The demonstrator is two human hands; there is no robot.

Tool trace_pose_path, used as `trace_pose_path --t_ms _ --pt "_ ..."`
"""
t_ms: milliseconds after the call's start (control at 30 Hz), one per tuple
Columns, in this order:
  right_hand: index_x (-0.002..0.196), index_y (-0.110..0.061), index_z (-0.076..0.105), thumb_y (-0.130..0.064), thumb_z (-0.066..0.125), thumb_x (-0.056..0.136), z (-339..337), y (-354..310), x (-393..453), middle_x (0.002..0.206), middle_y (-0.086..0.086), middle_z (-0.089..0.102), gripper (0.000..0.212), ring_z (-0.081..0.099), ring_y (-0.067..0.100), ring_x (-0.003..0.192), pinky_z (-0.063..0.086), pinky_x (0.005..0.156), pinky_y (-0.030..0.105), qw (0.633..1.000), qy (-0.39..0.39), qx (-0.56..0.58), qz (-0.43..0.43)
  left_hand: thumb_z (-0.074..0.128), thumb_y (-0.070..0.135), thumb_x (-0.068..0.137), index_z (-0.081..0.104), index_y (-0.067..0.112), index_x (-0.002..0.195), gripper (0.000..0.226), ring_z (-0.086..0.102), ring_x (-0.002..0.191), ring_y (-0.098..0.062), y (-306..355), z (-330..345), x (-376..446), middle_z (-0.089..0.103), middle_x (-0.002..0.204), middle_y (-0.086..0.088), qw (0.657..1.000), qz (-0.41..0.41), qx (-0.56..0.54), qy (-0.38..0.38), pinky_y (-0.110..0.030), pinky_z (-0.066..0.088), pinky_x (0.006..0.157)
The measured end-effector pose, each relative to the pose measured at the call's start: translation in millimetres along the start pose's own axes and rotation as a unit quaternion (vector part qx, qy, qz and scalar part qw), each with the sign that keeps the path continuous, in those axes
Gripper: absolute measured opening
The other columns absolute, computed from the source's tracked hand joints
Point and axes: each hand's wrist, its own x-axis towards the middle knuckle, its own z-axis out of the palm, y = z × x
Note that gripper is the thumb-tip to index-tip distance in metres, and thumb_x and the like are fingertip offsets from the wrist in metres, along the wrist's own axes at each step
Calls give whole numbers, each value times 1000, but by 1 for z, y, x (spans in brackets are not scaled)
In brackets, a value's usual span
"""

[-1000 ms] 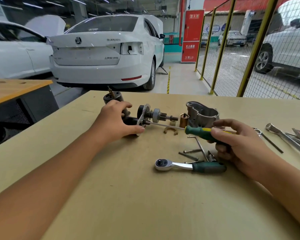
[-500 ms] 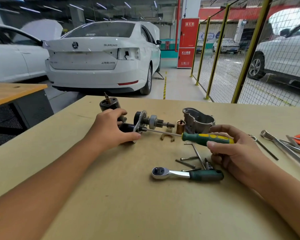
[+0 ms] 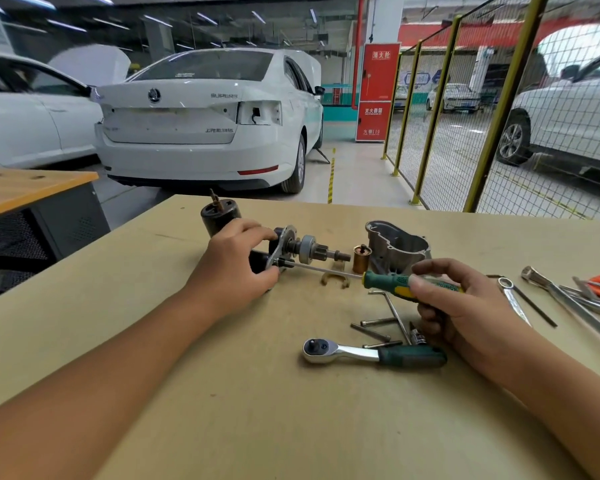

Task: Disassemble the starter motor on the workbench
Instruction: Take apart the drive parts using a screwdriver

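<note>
Here, on the tan wooden workbench [image 3: 222, 393]: left hand [image 3: 234, 270] curled round the dark starter motor assembly with its silver end plate and geared shaft [image 3: 293, 249], lying on its side near the far edge. Right hand [image 3: 461, 306] gripping the green-and-yellow-handled screwdriver [image 3: 392, 284], blade tip touching the plate. Just beyond, a grey cast-metal housing [image 3: 397, 245] and a small brass cylinder [image 3: 362, 258]. Nearer, a chrome ratchet with a green grip [image 3: 371, 353], beside loose bolts [image 3: 374, 327].

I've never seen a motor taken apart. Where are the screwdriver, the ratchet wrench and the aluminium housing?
screwdriver [image 3: 388, 282], head view, green handle.
ratchet wrench [image 3: 317, 348], head view, chrome head.
aluminium housing [image 3: 397, 245], head view, outer wall.
</note>
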Motion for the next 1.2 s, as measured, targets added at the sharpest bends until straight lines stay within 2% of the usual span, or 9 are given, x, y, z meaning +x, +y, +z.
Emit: trace_pose_path --t_ms 100,167,333,500,600,733,900,1100,1200 --pt "99 -20 71 -39 78 75 1 0 2 90 18 64 31 50 21 53 41 44 28 1000 11 -9 6 79 11 84 78 16 110 27 56 125 -21 4 6 -3 59 133 -9 1000 13 8 -18 -24 40 107" --pt "101 -19 72 -28 83 72 -3 2 2 93 15 68 33 50 22 54 44 47 29 1000 2 -11 -10 75 7 88 78 14 107 21 54 129 -28 6 9 -4 57 135 -12 999 12 12 -31 -37 43 110" --pt "102 -19 73 -15 91 53 -5 5 1 96 8 73 52 53 22 58 50 58 34 999 5 -18 -32 71 6 90 77 10 106 17 53 130 -30 10 10 -3 56 136 -15 999 6 21 -31 -34 39 110" --pt "102 -17 66 -35 71 88 2 1 3 87 13 62 24 46 21 49 34 44 27 999 33 18 1 70 7 93 76 8 107 15 51 131 -31 14 8 -4 55 137 -15 999 4 18 -38 -39 40 113" --pt "103 -16 68 -21 78 76 -2 3 3 88 14 63 29 47 22 51 38 44 29 999 22 33 -15 71 8 93 75 8 107 15 51 130 -30 13 8 -3 55 136 -14 999 9 21 -35 -35 39 112" --pt "105 -15 72 -3 82 62 -7 3 3 94 13 70 45 55 21 61 48 53 30 999 5 48 -17 73 10 92 76 9 107 15 50 133 -30 12 8 -2 54 138 -15 999 3 22 -37 -33 36 113" --pt "102 -17 71 -39 74 83 1 1 3 89 13 66 29 50 20 52 40 44 28 1000 15 12 12 88 20 78 75 18 113 38 51 129 -22 10 1 -1 54 139 -9 999 1 20 -44 -27 35 105" --pt "107 -17 72 -9 85 64 -7 1 0 100 11 73 45 58 24 63 53 60 37 1000 -7 15 -11 96 30 64 75 29 113 53 53 115 -11 1 -13 6 56 137 -1 999 -4 6 -47 -23 38 98" --pt "107 -18 72 -17 87 64 -3 2 0 96 12 71 45 56 21 62 52 59 32 1000 -9 17 -2 94 28 68 76 27 112 47 53 124 -15 1 -12 5 56 136 -1 998 7 9 -57 -26 37 103"
